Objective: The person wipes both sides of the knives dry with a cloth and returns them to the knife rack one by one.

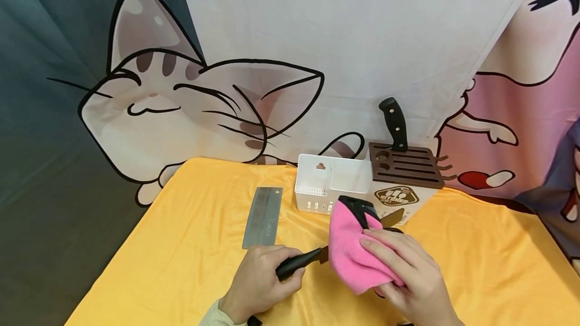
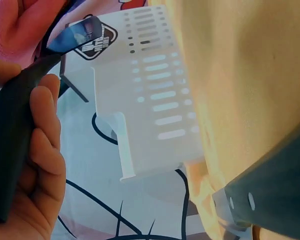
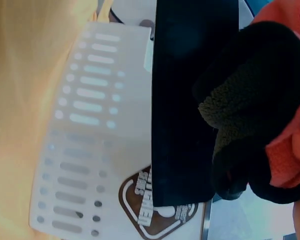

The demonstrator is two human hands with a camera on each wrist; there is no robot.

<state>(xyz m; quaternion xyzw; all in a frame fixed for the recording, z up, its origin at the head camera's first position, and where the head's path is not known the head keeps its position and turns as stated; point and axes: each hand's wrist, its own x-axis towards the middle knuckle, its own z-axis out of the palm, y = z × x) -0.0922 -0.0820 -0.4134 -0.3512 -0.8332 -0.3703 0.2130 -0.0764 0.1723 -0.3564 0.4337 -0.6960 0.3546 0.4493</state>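
My left hand grips the black handle of a knife, its fingers curled round it in the left wrist view. The blade points right, and its tip shows past a pink cloth with black trim. My right hand holds this cloth folded over the middle of the blade, thumb hidden behind it. In the right wrist view the broad dark blade stands beside the cloth. A cleaver lies on the yellow tablecloth beyond my left hand; its riveted handle shows in the left wrist view.
Behind the cloth stands a white kitchen rack with a brown slotted top. A black-handled knife is upright in a slot. Small dark items show partly under my right hand. A printed cat curtain hangs behind.
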